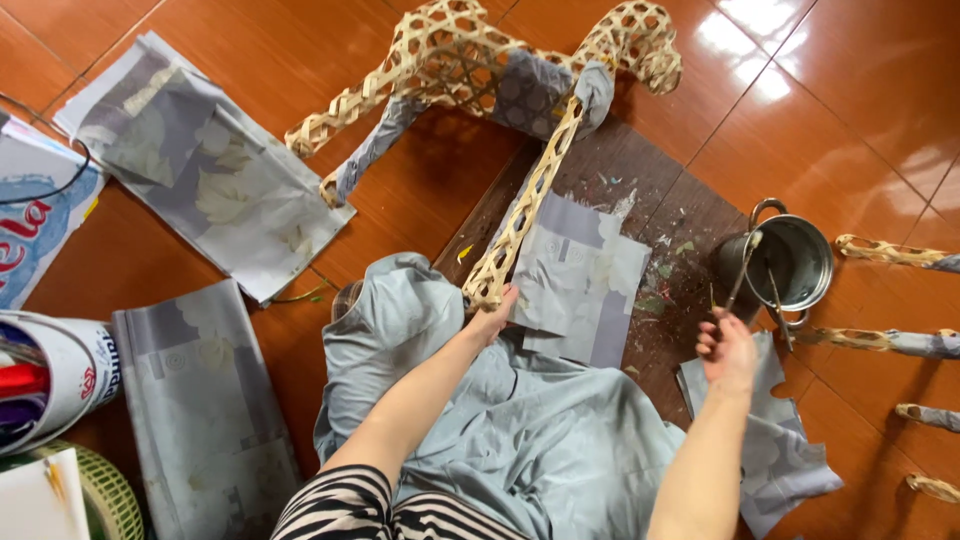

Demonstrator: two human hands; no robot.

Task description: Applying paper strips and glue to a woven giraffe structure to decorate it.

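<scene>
Gripping the frame [480, 60] leg with my left hand [492, 318], right hand [727, 352] pinching a brush [742, 270] over the pot [790, 262]; paper [535, 95] covers few patches, most bare

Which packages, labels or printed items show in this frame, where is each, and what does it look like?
Printed bag: far left edge, flat on the floor; white with blue and red lettering, partly cut off.
Round tub: lower left, lying on its side; white with a red mark and dark print, coloured contents inside.
Printed paper sheets: upper left, lower left and under the left hand; grey, pale leaf-like shapes.
No signs or screens.
</scene>
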